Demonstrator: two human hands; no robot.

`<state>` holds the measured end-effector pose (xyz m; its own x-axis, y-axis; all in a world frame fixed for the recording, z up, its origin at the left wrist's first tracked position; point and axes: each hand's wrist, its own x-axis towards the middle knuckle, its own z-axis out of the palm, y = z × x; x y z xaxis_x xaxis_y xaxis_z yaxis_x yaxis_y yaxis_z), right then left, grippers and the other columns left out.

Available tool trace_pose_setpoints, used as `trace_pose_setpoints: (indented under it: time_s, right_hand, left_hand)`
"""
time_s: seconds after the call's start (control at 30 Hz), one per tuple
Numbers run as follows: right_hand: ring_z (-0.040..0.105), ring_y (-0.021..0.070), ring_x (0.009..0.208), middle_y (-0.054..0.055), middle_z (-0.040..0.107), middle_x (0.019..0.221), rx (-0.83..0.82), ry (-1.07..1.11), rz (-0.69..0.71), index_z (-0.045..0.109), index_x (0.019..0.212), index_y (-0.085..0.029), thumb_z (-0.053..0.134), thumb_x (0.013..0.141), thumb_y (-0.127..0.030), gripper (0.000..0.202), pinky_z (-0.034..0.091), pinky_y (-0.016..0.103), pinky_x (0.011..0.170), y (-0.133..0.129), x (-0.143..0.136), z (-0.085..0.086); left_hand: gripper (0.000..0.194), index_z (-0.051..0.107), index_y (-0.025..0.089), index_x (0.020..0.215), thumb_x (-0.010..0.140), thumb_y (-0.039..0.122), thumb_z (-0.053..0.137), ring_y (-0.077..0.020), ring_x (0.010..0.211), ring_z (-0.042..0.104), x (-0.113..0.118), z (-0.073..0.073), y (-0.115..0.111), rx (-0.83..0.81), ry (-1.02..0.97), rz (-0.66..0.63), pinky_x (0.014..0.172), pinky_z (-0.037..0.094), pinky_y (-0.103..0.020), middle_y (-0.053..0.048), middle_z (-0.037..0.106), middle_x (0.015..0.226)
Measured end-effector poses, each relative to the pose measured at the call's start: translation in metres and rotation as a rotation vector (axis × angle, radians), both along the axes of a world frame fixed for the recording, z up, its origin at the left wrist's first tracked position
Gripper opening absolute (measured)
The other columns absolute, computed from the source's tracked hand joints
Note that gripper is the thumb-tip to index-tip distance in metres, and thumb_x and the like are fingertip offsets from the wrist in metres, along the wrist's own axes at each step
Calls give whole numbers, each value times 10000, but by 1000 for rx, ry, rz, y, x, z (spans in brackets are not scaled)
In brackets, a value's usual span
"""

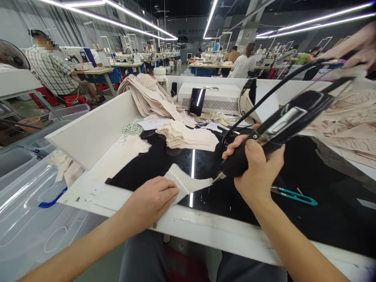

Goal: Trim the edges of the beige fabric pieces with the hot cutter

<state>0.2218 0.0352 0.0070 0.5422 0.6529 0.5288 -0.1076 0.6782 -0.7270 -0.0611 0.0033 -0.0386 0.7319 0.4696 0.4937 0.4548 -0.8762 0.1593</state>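
Note:
My left hand (157, 197) rests at the table's front edge, its fingers together and pressing on a small curved piece of cream fabric (183, 180). The thumb is hidden. My right hand (258, 168) is wrapped round a black corded hand tool (237, 158) with a silver plate and a narrow metal tip; its exact kind I cannot tell. That tip meets the thin right end of the fabric piece, over a glossy black work surface (202, 197). Teal thread snips (296, 196) lie right of my right wrist. Behind the piece is a stack of cream cut fabric (190, 135).
A white board (94, 129) stands at the left, beside a tangle of pale thread (131, 130). A phone (197, 101) leans on a white vented box (223, 98). Another person's hand (357, 47) is at upper right, above heaped pink fabric (349, 117). Plastic bins (29, 219) stand left.

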Motion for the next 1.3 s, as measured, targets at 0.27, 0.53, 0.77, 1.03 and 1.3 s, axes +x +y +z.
trace_pose_setpoints:
  time_s: [0.27, 0.53, 0.77, 1.03, 1.3]
  right_hand:
    - [694, 147, 584, -86, 760, 798, 40, -1, 92, 698, 1101, -299, 1070, 891, -578, 510, 621, 289, 547, -3, -16, 5]
    - [716, 135, 597, -79, 794, 826, 42, 15, 117, 713, 1080, -298, 1081, 909, -601, 506, 665, 284, 568, -9, -22, -2]
    - [729, 144, 630, -78, 799, 872, 57, 11, 119, 738, 1101, -320, 1051, 941, -615, 459, 698, 296, 576, -9, -28, -9]
    - [709, 152, 660, -61, 804, 902, 42, -12, 109, 760, 1156, -320, 1040, 938, -682, 507, 677, 306, 605, -13, -33, -15]
    - [748, 181, 701, -56, 795, 915, 18, -44, 81, 758, 1162, -334, 1009, 955, -702, 491, 737, 384, 703, -13, -33, -20]
  left_hand:
    - [212, 824, 198, 1389, 1283, 191, 640, -234, 1138, 889, 16, 21, 11, -225, 101, 17, 1045, 743, -355, -69, 894, 1262]
    - [454, 730, 241, 1611, 1182, 239, 881, -326, 1750, 613, 41, 42, 78, -464, 274, -359, 1445, 535, -490, -138, 788, 1681]
    - [461, 801, 248, 1565, 1133, 291, 954, -379, 1797, 557, 56, 50, 90, -578, 431, -351, 1454, 498, -504, -137, 794, 1677]
    - [506, 778, 273, 1603, 1137, 350, 957, -388, 1787, 568, 55, 48, 90, -569, 495, -309, 1497, 429, -655, -123, 801, 1681]
    - [464, 776, 308, 1556, 1133, 357, 961, -351, 1736, 633, 57, 49, 90, -550, 495, -323, 1571, 256, -686, -66, 855, 1575]
